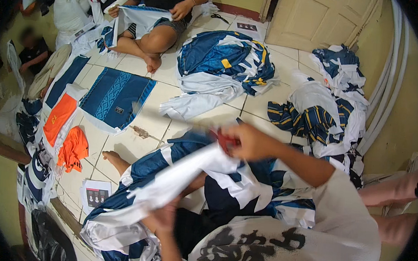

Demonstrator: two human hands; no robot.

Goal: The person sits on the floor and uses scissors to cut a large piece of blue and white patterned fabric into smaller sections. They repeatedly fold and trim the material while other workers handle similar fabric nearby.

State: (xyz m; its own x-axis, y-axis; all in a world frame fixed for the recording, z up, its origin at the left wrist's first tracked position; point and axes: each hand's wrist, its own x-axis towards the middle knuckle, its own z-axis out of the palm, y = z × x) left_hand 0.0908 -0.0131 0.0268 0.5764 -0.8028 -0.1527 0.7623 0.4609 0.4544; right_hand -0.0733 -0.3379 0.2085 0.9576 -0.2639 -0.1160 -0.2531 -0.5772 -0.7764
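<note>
Tiled floor [260, 107] below, left hand [164, 217] pinches smooth white cloth [181, 175], right hand [256, 142] grips scissors [225, 141].

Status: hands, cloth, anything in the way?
Right hand holding red-handled scissors. Left hand gripping white cloth. Blue-and-white fabric bunched beneath; no clear obstruction.

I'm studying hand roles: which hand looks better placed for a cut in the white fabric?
Probably the right: it holds the red-handled scissors near the fabric's upper end, while the left grips the white fabric lower down.
</note>
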